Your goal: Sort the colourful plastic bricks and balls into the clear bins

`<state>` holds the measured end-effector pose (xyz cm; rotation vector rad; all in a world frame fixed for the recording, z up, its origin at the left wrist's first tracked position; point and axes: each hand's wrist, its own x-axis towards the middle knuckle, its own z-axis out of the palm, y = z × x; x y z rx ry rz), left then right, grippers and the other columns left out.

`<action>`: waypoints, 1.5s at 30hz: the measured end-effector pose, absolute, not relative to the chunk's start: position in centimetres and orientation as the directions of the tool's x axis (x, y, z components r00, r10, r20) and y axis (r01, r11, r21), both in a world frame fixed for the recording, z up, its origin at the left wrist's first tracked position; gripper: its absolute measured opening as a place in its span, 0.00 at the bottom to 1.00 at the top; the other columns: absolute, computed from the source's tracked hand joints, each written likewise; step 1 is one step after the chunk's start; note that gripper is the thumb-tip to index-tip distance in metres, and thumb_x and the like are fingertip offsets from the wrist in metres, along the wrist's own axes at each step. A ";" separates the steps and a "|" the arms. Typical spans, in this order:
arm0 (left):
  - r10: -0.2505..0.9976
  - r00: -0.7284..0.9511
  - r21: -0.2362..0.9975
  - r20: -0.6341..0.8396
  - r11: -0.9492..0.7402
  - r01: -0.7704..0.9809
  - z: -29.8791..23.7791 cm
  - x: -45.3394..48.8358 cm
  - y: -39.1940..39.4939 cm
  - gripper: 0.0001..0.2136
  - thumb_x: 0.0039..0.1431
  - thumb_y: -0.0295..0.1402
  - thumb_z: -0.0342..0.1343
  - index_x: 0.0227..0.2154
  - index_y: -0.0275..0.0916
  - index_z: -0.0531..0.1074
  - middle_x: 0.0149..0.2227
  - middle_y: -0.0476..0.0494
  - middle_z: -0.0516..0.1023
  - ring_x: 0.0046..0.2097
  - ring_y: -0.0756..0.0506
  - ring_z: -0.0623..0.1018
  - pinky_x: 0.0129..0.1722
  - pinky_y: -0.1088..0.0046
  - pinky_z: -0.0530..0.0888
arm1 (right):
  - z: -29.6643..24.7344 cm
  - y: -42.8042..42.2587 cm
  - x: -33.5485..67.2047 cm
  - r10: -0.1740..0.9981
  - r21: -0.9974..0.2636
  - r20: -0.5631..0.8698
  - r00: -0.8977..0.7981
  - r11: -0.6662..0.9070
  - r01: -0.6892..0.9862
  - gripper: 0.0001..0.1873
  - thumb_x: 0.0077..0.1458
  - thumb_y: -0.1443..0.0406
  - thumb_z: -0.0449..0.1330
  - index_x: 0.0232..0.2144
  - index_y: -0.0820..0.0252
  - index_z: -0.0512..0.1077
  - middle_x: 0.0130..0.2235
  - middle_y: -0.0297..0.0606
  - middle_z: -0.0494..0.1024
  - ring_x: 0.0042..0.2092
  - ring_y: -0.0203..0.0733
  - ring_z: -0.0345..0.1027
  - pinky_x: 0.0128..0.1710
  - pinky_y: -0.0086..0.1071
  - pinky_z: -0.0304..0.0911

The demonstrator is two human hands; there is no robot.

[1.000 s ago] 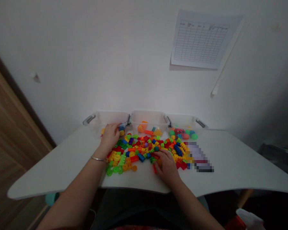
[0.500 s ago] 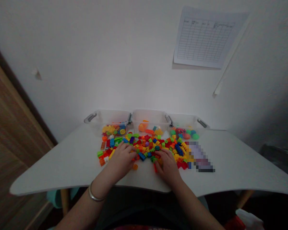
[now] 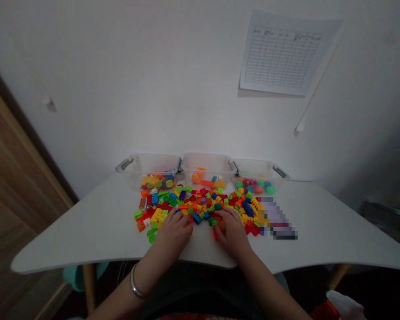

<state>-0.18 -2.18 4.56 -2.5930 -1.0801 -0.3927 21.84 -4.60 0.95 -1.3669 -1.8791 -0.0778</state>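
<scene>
A heap of small colourful plastic bricks (image 3: 200, 206) lies on the white table (image 3: 86, 235) in front of me. My left hand (image 3: 175, 231) rests palm down at the heap's near edge, fingers curled over some bricks; what it holds, if anything, is hidden. My right hand (image 3: 231, 229) lies palm down beside it, fingertips on bricks, next to a red piece (image 3: 215, 234). A bracelet (image 3: 135, 282) sits on my left wrist.
Three clear plastic bins stand in a row at the wall: left bin (image 3: 133, 166) with yellow and mixed bricks, middle bin (image 3: 205, 162) with orange pieces, right bin (image 3: 263, 169) with round coloured pieces. A printed sheet (image 3: 283, 53) hangs on the wall. A wooden door (image 3: 10, 186) is at left.
My left hand came back from the left bin to the near edge of the heap, then drew slightly closer to me. My right hand has stayed in place.
</scene>
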 end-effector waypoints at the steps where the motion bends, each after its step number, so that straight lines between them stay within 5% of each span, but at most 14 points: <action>1: 0.633 0.684 -0.165 0.364 -0.679 0.716 4.6 -0.1 -2.2 0.05 0.55 0.27 0.56 0.31 0.41 0.76 0.35 0.43 0.77 0.43 0.42 0.72 0.56 0.52 0.63 | 1.0 -4.6 21.8 0.777 -0.386 0.622 -0.100 0.415 0.824 0.18 0.54 0.68 0.55 0.48 0.60 0.70 0.47 0.45 0.76 0.55 0.50 0.63 0.56 0.47 0.62; 22: 0.642 0.685 -0.017 0.345 -0.725 0.688 3.3 0.7 -1.6 0.05 0.56 0.31 0.57 0.33 0.45 0.77 0.33 0.47 0.78 0.42 0.43 0.72 0.59 0.50 0.58 | 1.0 -4.7 21.8 0.770 -0.384 0.630 -0.100 0.420 0.822 0.18 0.54 0.69 0.55 0.48 0.60 0.70 0.46 0.44 0.76 0.55 0.50 0.63 0.56 0.47 0.62; 28: 0.708 0.550 0.272 0.444 -0.691 0.670 5.0 0.0 0.2 0.07 0.57 0.35 0.57 0.37 0.45 0.77 0.36 0.47 0.80 0.44 0.43 0.74 0.55 0.54 0.62 | 0.9 -4.7 21.7 0.770 -0.382 0.631 -0.095 0.415 0.826 0.18 0.54 0.69 0.55 0.48 0.59 0.70 0.47 0.44 0.76 0.55 0.49 0.63 0.56 0.47 0.62; 31: 0.791 0.267 0.531 0.551 -0.579 0.620 5.7 -0.7 1.9 0.11 0.58 0.38 0.55 0.40 0.43 0.77 0.40 0.43 0.80 0.45 0.42 0.75 0.51 0.58 0.68 | 0.9 -4.7 21.8 0.779 -0.388 0.621 -0.090 0.404 0.828 0.18 0.54 0.69 0.55 0.48 0.60 0.70 0.47 0.44 0.76 0.55 0.50 0.63 0.56 0.47 0.62; 36: 0.847 -0.188 0.846 0.497 -0.425 0.322 6.8 -2.0 5.2 0.18 0.57 0.44 0.53 0.44 0.38 0.73 0.46 0.40 0.78 0.47 0.43 0.76 0.50 0.62 0.72 | 0.9 -4.7 21.8 0.781 -0.389 0.618 -0.091 0.404 0.828 0.18 0.54 0.68 0.55 0.48 0.60 0.70 0.47 0.45 0.76 0.55 0.51 0.63 0.55 0.48 0.63; 39: 0.816 -0.264 0.853 0.514 -0.454 0.258 7.8 -2.8 7.1 0.19 0.57 0.42 0.51 0.47 0.36 0.70 0.48 0.38 0.76 0.48 0.44 0.76 0.48 0.65 0.73 | 0.9 -4.8 21.8 0.781 -0.388 0.617 -0.093 0.405 0.828 0.18 0.54 0.69 0.55 0.48 0.60 0.70 0.47 0.45 0.76 0.55 0.50 0.63 0.55 0.48 0.63; 45: 0.701 -0.200 0.628 0.685 -0.428 0.650 9.0 -4.2 10.8 0.13 0.54 0.36 0.52 0.41 0.38 0.74 0.44 0.41 0.77 0.50 0.41 0.74 0.54 0.59 0.67 | 0.9 -4.8 21.8 0.767 -0.376 0.636 -0.081 0.401 0.835 0.17 0.55 0.68 0.55 0.48 0.61 0.71 0.46 0.45 0.76 0.56 0.51 0.62 0.56 0.48 0.62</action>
